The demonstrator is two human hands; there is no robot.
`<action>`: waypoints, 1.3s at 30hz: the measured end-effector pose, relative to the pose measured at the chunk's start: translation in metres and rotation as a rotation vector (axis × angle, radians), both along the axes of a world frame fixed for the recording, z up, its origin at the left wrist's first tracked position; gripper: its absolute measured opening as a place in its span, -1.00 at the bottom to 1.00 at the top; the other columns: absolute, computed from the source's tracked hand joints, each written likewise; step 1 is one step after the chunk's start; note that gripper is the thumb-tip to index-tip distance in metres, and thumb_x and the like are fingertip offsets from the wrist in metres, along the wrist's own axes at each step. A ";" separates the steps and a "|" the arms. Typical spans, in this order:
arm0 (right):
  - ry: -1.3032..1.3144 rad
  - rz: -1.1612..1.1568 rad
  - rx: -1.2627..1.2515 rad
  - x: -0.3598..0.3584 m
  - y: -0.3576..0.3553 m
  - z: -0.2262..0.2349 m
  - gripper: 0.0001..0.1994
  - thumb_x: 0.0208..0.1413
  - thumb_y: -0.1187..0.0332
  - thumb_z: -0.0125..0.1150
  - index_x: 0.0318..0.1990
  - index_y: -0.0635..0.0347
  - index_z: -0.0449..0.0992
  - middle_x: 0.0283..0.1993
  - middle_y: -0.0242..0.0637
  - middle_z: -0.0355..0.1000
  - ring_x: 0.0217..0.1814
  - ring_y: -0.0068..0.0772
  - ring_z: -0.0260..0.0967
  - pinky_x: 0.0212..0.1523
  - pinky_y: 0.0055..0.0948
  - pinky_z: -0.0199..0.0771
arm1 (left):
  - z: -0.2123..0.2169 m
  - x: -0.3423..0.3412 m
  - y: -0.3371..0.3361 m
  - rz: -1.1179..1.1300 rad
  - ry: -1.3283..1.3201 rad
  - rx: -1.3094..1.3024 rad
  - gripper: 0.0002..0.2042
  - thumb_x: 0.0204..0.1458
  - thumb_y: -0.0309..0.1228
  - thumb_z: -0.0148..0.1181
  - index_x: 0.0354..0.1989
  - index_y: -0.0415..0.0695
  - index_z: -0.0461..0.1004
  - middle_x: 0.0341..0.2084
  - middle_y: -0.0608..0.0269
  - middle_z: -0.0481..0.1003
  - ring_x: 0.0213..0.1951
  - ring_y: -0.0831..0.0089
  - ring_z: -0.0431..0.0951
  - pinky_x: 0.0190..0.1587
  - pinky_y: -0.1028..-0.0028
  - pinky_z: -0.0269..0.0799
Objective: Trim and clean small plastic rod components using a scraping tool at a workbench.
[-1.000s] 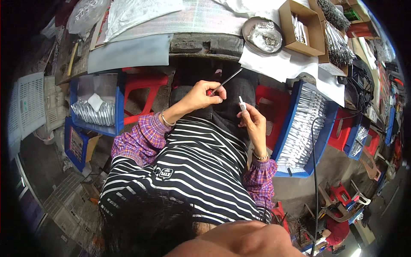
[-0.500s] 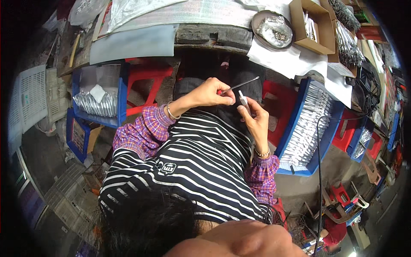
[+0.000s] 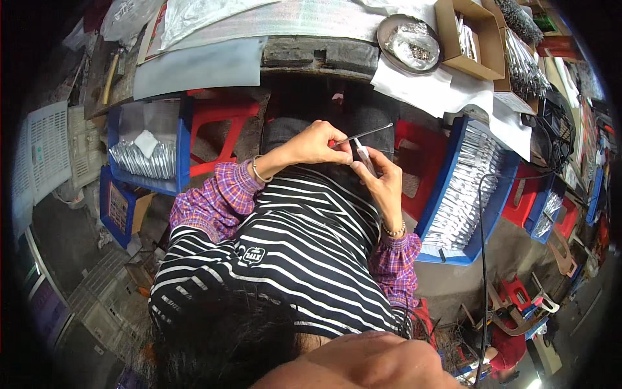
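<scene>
My left hand (image 3: 311,146) is closed around a thin metal tool (image 3: 369,134) with a red grip, its shaft pointing right. My right hand (image 3: 383,185) pinches a small slender silvery piece (image 3: 363,155) upright between thumb and fingers. The two hands touch just above my lap, with the tool lying across the top of the piece. Both forearms wear purple plaid sleeves over a black-and-white striped shirt. There is a bracelet on each wrist.
A blue crate (image 3: 483,214) of silvery packets stands to my right, and another blue crate (image 3: 178,152) to my left. Red stools (image 3: 220,120) sit under the workbench edge (image 3: 317,55). On the bench are a metal bowl (image 3: 408,42) and cardboard boxes (image 3: 466,32).
My hands have drawn together: the right hand brought the small piece up to the left hand, and the tool now lies across it.
</scene>
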State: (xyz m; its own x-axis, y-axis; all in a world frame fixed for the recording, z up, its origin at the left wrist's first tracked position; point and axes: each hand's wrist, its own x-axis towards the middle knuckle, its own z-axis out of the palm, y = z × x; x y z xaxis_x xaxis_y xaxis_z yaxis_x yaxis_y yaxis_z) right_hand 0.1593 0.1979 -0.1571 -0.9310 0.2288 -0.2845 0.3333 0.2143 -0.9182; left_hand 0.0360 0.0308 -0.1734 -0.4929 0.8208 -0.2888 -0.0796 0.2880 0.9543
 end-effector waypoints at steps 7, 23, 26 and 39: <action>-0.025 0.031 -0.031 0.002 0.000 -0.003 -0.67 0.00 0.41 0.32 -0.06 0.30 0.49 -0.39 -0.46 0.46 -0.43 -0.76 0.31 -0.47 -0.72 0.35 | 0.006 0.000 0.001 -0.020 0.056 -0.035 -0.83 -0.20 -0.35 0.29 -0.47 -0.20 0.59 -0.66 0.23 0.54 -0.58 0.60 0.48 -0.47 0.52 0.37; -0.150 -0.083 -0.231 0.000 -0.001 -0.003 -0.70 0.08 0.41 0.21 -0.03 0.30 0.48 -0.40 -0.48 0.42 -0.49 -0.75 0.25 -0.51 -0.70 0.34 | 0.014 0.006 0.002 0.036 0.215 0.017 -0.86 -0.16 -0.41 0.30 -0.45 -0.21 0.58 -0.62 0.22 0.54 -0.59 0.62 0.43 -0.50 0.56 0.29; -0.124 -0.079 -0.198 0.000 -0.001 -0.002 -0.71 0.04 0.39 0.24 -0.06 0.27 0.52 -0.40 -0.39 0.49 -0.44 -0.69 0.38 -0.53 -0.63 0.46 | 0.014 0.007 0.005 0.047 0.280 0.019 -0.85 -0.17 -0.41 0.30 -0.44 -0.23 0.57 -0.62 0.17 0.53 -0.61 0.58 0.42 -0.51 0.54 0.30; -0.139 -0.105 -0.200 0.001 -0.002 -0.003 -0.73 0.09 0.41 0.18 -0.06 0.29 0.51 -0.42 -0.39 0.49 -0.45 -0.71 0.37 -0.54 -0.65 0.45 | 0.024 0.008 0.006 0.031 0.234 0.014 -0.83 -0.18 -0.38 0.34 -0.48 -0.22 0.56 -0.65 0.23 0.50 -0.61 0.62 0.39 -0.52 0.55 0.27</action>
State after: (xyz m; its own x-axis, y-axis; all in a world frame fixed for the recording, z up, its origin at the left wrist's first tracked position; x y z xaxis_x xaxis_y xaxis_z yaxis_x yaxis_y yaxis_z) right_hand 0.1603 0.1963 -0.1602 -0.8541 0.2482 -0.4571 0.4697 -0.0094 -0.8827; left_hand 0.0443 0.0366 -0.1491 -0.5703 0.8073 -0.1520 0.1361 0.2753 0.9517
